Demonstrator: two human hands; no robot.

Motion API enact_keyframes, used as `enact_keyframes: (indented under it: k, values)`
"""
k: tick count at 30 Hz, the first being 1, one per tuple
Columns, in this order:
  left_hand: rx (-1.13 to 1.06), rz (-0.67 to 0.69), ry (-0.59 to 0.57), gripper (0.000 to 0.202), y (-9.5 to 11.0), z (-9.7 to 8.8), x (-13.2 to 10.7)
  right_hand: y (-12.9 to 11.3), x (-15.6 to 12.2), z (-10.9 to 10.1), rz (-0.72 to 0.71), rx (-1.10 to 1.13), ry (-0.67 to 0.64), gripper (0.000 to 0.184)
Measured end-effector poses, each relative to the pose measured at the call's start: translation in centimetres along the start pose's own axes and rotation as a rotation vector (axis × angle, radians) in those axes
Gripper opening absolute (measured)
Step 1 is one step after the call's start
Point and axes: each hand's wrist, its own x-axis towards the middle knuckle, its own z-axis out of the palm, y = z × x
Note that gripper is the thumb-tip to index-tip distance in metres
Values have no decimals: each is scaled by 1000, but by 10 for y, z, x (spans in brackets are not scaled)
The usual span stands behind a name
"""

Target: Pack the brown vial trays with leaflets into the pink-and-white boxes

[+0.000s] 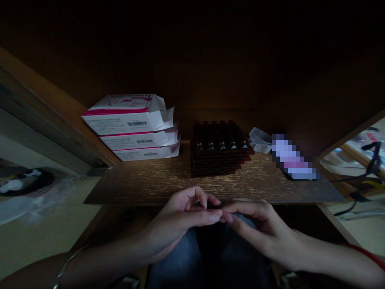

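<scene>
Though the light is dim, the left hand [177, 218] and right hand [255, 228] look empty: fingers relaxed, tips touching.
Just ahead — untouched — stacked trays of dark vials [221, 150] and pink-striped cartons [130, 124] rest on the wooden shelf [210, 188].

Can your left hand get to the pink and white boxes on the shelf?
Probably yes. The left hand is by the wooden shelf's front edge, and the stacked boxes sit back on that side. The dark stack of vial trays stands off to their right, not between.
</scene>
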Motion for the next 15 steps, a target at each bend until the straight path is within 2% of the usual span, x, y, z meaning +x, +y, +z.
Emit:
enact_keyframes:
  k: [4,7,12,15]
  values:
    - [30,6,4,28,-3,-1,1,9,-10,1,19,11,53,21]
    - [67,21,-4,27,-4,-2,1,14,-16,2,96,47,53,21]
    - [106,71,-18,29,-4,0,0,14,-15,5,299,43,-26,17]
    - [135,116,-10,29,-5,2,0,13,-11,6,341,43,-76,19]
